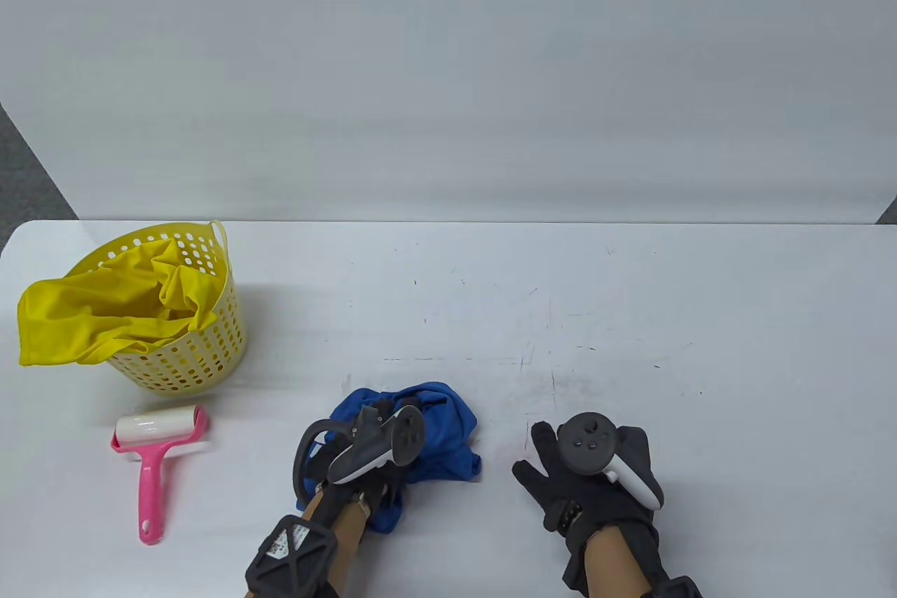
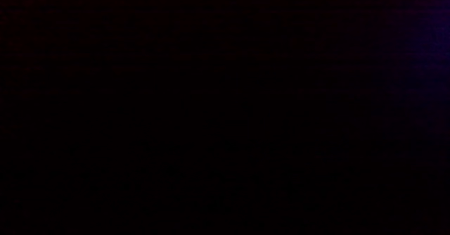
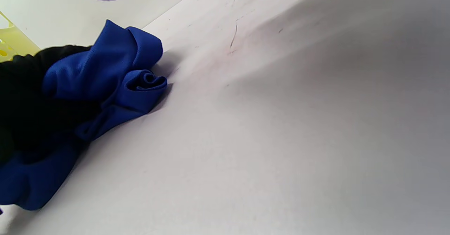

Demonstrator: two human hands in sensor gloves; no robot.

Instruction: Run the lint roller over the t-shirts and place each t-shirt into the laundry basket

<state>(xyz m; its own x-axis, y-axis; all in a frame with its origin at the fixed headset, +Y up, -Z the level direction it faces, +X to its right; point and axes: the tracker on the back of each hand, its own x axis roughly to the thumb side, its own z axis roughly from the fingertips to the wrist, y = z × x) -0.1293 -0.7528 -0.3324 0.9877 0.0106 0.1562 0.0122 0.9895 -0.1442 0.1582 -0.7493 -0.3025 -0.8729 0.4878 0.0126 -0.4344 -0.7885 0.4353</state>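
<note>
A blue t-shirt (image 1: 448, 426) lies bunched near the table's front edge. My left hand (image 1: 375, 447) is on top of it, and the cloth is gathered round the black glove (image 3: 24, 97) in the right wrist view, next to the blue t-shirt (image 3: 105, 73). The left wrist view is fully dark. To the shirt's right, my right hand (image 1: 553, 472) lies flat on the table with fingers spread and holds nothing. A yellow laundry basket (image 1: 210, 338) stands at the left with a yellow t-shirt (image 1: 91, 317) spilling over its rim. A pink lint roller (image 1: 151, 458) lies in front of the basket.
The white table (image 1: 560, 317) carries faint scuff marks in the middle. A grey wall panel rises behind its far edge. A sliver of the yellow basket (image 3: 10, 39) shows at the left of the right wrist view.
</note>
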